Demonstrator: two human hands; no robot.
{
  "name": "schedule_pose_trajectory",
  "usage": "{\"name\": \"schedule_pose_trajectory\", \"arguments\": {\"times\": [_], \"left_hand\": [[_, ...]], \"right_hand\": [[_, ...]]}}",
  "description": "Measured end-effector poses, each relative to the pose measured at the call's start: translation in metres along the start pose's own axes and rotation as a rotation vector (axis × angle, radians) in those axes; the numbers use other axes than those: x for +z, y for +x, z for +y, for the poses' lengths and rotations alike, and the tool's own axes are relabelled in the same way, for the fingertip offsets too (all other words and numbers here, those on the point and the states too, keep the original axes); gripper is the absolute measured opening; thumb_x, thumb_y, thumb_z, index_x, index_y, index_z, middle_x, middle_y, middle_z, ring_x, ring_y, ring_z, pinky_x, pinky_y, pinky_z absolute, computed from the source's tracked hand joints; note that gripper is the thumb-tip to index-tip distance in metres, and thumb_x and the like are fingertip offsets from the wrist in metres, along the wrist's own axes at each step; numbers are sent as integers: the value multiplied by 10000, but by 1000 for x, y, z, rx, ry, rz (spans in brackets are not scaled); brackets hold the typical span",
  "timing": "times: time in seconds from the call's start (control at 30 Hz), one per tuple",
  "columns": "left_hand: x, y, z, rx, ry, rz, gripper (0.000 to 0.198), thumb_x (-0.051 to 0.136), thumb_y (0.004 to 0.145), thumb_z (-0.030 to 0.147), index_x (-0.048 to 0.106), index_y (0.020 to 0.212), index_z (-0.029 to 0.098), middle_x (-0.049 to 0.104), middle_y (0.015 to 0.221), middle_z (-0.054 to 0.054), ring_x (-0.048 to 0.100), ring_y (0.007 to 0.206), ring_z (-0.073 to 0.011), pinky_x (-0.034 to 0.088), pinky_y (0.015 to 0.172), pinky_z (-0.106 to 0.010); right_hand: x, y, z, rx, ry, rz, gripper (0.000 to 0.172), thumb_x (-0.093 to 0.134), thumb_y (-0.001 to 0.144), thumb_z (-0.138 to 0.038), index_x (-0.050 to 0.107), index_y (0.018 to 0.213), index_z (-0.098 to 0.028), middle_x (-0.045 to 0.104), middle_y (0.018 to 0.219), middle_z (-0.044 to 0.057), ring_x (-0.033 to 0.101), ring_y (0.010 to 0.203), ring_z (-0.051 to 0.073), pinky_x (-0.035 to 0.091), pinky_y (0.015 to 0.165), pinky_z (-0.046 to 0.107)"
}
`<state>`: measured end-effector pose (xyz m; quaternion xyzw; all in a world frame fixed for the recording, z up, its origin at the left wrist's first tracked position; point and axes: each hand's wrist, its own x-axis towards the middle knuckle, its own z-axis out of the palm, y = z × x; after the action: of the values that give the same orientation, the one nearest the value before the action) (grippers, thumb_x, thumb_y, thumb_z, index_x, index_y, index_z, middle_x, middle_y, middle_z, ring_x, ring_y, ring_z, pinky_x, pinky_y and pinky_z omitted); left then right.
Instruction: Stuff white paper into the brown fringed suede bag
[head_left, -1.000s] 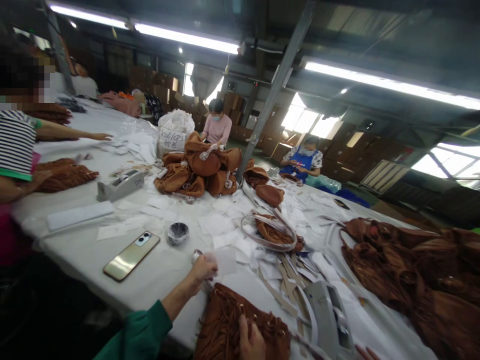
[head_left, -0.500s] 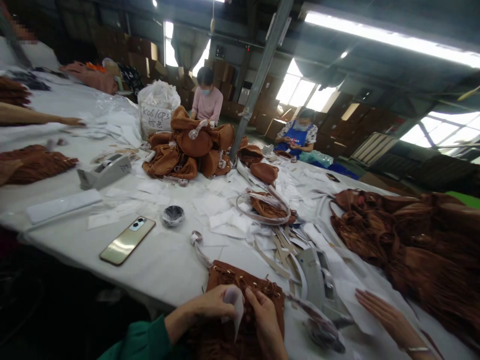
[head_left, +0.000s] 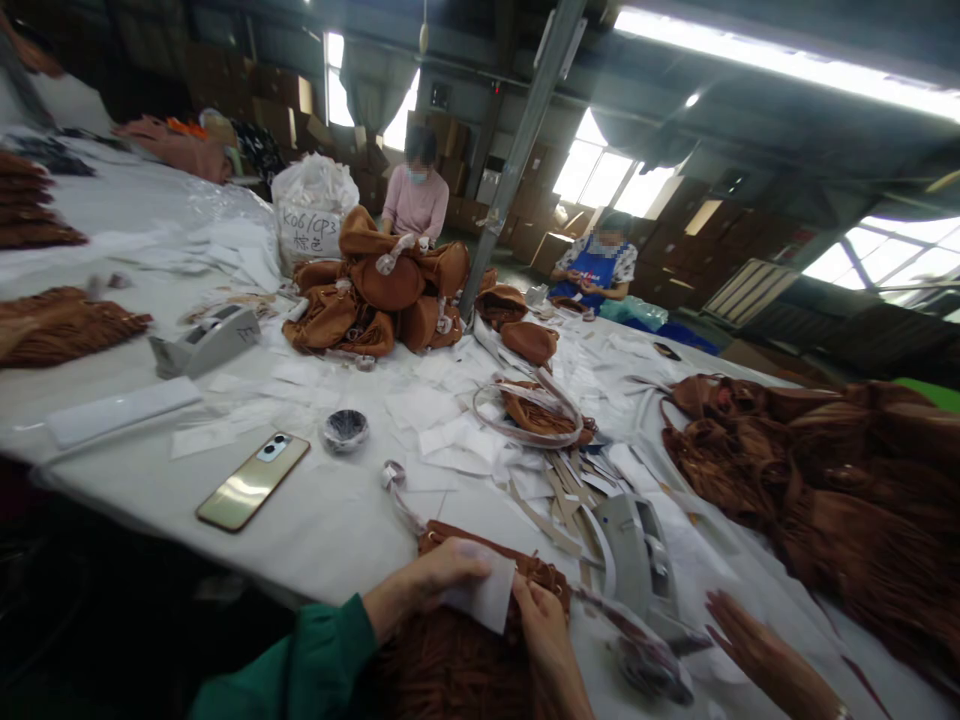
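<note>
A brown fringed drawstring bag (head_left: 465, 660) lies at the table's front edge, below both hands. My left hand (head_left: 442, 570) comes from a green sleeve and pinches a small white paper sheet (head_left: 487, 595) over the bag's upper front. My right hand (head_left: 547, 635) is closed at the bag's right side, its fingertips by the paper's right edge. Eyelets and cord along the bag's top are partly covered by the paper. Wrapped strap ends extend from both sides, one being the plastic-wrapped strap (head_left: 637, 650) on the right.
A co-worker's hand (head_left: 765, 650) reaches in at right beside a grey tape dispenser (head_left: 637, 550). A phone (head_left: 255, 482) and a black tape roll (head_left: 346, 431) lie on the left. Brown bags (head_left: 386, 285) are piled behind; more bags (head_left: 825, 480) lie right. Two people work beyond.
The white paper, curled before, now lies flatter over the bag's top, moved right by my left hand. My right hand has shifted slightly right. The co-worker's hand has lifted off the white sheet.
</note>
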<state>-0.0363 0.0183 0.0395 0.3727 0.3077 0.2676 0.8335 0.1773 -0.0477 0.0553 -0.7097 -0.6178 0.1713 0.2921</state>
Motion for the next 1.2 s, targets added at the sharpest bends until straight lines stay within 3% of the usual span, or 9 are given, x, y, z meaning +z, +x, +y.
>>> {"name": "schedule_pose_trajectory", "arguments": {"times": [0.1, 0.2, 0.33, 0.5, 0.63, 0.83, 0.97, 1.07, 1.2], "left_hand": [[-9, 2, -19, -43, 85, 43, 167, 720, 559, 165, 704, 715, 108, 626, 629, 0, 511, 592, -136, 402, 635, -272], [-10, 2, -32, -61, 141, 116, 87, 647, 544, 66, 675, 614, 110, 594, 560, 21, 462, 546, -124, 340, 571, -254], [4, 6, -33, -65, 98, 221, 63, 599, 589, 64, 633, 574, 116, 593, 569, 9, 476, 565, -137, 345, 566, -256], [22, 15, -28, -126, -98, 228, 220, 558, 761, 338, 646, 762, 136, 631, 652, -26, 553, 585, -158, 452, 605, -287], [24, 24, -30, -115, -138, 235, 239, 725, 607, 280, 654, 756, 108, 643, 665, -32, 568, 595, -145, 453, 601, -258], [14, 26, -34, -145, -141, 210, 188, 766, 521, 169, 630, 638, 112, 588, 537, 3, 523, 500, -133, 429, 519, -256], [10, 24, -32, -176, -195, 156, 258, 784, 471, 132, 660, 696, 110, 625, 607, -10, 577, 578, -152, 478, 587, -277], [10, 24, -32, -187, -224, 132, 313, 789, 443, 129, 678, 734, 102, 635, 629, -17, 584, 593, -158, 491, 612, -294], [11, 19, -30, -172, -236, 80, 336, 810, 468, 175, 696, 773, 94, 658, 674, -37, 601, 625, -169, 488, 651, -302]], "right_hand": [[49, -8, -24, 396, 511, -28, 530, 525, 744, -656, 577, 577, -156, 508, 404, -18, 432, 337, 109, 328, 311, 209], [50, -10, -28, 613, 833, -41, 501, 730, 579, -614, 576, 632, -140, 501, 449, -35, 414, 369, 80, 302, 344, 183], [34, -11, -34, 614, 848, -53, 488, 724, 589, -607, 593, 660, -142, 486, 455, -41, 399, 389, 82, 283, 359, 192], [38, -23, -52, 407, 487, -36, 498, 561, 718, -631, 667, 699, -144, 618, 568, 34, 555, 538, 171, 419, 494, 251], [39, -34, -57, 272, 274, -54, 540, 448, 786, -648, 714, 769, -178, 701, 706, 67, 644, 676, 220, 460, 619, 270], [2, -36, 3, 497, 121, 41, 653, 293, 758, -729, 655, 638, -198, 630, 511, 72, 600, 491, 213, 454, 524, 301], [-27, -45, 28, 473, -97, 166, 630, 332, 705, -706, 694, 729, -191, 720, 782, 153, 670, 733, 292, 490, 633, 347], [-27, -50, 7, 506, -156, 284, 623, 345, 731, -687, 711, 842, -195, 722, 934, 142, 664, 827, 306, 483, 703, 356], [5, -44, -32, 393, 72, 3, 573, 414, 763, -706, 718, 754, -220, 713, 716, 58, 657, 722, 242, 474, 661, 289]]}}
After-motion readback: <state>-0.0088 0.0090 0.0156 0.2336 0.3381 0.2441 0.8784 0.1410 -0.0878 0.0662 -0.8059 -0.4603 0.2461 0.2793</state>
